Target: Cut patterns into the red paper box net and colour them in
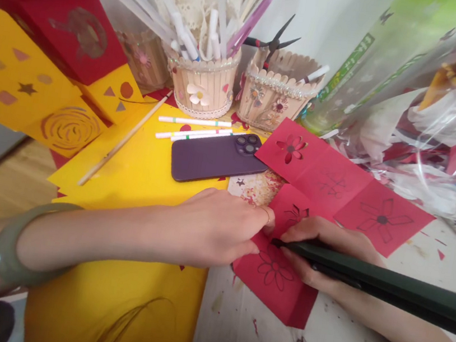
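Fingers (263,220): left hand (220,229) curled, pinch or press unclear; right hand (340,243) gripping. Tabletop (226,329) under red card (286,301), likely as firm backing; left hand touches card, presumably steadying it. Right holds dark green tool (398,287) near its tip, probably for control, beside outlined flower (274,266).

No text is legible; lettering (356,61) on the green container (402,45) is blurred

Two hands (222,229) (333,237), three baskets (200,93) (278,96) (143,63)

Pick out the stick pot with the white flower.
The middle pot: its front bears the white flower; the left pot and right pot show darker ones.
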A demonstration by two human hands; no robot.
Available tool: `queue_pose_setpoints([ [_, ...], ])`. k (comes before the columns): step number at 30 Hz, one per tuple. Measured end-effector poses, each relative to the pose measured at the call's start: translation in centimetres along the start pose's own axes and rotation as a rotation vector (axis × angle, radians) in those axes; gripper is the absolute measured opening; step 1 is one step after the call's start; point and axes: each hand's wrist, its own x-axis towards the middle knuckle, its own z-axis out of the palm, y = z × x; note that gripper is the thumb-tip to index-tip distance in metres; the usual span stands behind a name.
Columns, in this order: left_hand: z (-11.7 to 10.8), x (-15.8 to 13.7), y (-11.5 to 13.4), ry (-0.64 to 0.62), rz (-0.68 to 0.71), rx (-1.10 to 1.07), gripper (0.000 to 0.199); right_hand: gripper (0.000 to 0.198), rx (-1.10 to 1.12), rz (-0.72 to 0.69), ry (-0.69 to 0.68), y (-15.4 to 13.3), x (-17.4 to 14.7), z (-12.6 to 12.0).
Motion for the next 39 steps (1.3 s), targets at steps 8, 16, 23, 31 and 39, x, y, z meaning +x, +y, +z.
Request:
queue_pose_setpoints([
  [8,0.1,-0.2,0.1,0.01,0.001,0.008,0.017,0.018,0.012,-0.164,-0.023,0.4,0.1,-0.2],
  [16,0.3,-0.3,0.0,0.026,-0.003,0.005,0.022,0.02,-0.107,-0.199,0.006,0.3,-0.1,-0.1],
  [23,0.4,-0.4,0.1,0.04,-0.012,0.011,0.021,0.018,-0.176,-0.169,0.114,-0.2,-0.7,0.6],
  [31,-0.2,-0.2,0.5,-0.021,-0.055,0.019,0.019,0.021,-0.183,-0.09,0.102,-1.0,-0.8,1.0],
  [39,-0.2,-0.2,0.4,-0.019,-0.043,0.0,0.019,0.02,-0.223,-0.193,0.112,-0.7,-0.8,1.0],
])
